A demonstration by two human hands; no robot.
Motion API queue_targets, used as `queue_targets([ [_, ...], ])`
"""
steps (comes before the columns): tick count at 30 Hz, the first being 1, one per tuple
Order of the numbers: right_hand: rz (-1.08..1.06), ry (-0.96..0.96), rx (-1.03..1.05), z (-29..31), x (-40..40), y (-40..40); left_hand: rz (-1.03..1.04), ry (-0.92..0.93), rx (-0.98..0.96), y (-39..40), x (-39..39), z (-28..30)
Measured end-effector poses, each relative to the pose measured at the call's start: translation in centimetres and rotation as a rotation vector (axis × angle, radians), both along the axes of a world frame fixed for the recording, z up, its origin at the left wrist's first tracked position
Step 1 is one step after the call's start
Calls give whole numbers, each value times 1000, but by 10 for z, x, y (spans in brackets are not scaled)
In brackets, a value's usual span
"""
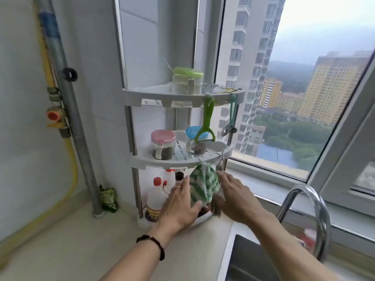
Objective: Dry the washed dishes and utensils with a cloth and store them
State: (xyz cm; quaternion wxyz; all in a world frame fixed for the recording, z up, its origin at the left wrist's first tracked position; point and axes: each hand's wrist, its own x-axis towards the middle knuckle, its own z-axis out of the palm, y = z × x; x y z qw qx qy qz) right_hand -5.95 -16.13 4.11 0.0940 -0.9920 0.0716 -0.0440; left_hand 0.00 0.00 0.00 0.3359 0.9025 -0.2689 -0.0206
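Reaching: both hands are closing in on the green-and-white cloth [204,184] hanging from a hook under the middle tier of the corner shelf [182,161], at lower centre of the frame.
Left hand: the left hand [180,203] is lying with fingers spread and nearly straight against the cloth's left side, thumb under its lower edge; it is touching, not clamping.
Right hand: the right hand [235,197] is sitting just right of the cloth with fingers extended and apart; whether it is touching the fabric cannot be told.
Dishes: no washed dishes are showing in this view; only a corner of the sink [249,258] and the tap [310,216] are visible at lower right.
Risk, hook: the cloth's loop is probably catching on the hook if pulled downward rather than lifted off, which would be tugging the light plastic shelf.
Risk, jars: a jolt to the shelf would be rocking the pink-lidded jar [163,145] and blue-lidded jar [196,139] directly above.
Risk, bottles: the left hand is working just beside the red-capped bottles [155,197] on the bottom tier; a sideways sweep could be tipping them onto the bench [81,240].
Risk, peeler: the green peeler [207,122] is hanging above the hands and could be getting knocked loose.
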Motion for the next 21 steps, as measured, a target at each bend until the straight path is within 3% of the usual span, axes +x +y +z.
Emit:
queue_targets([
  [8, -110, -49, 374, -17, 53, 0, -20, 64, -176, -31, 44, -21],
  [21, -116, -314, 499, 37, 36, -5, -38, 256, -315, -17, 39, 46],
])
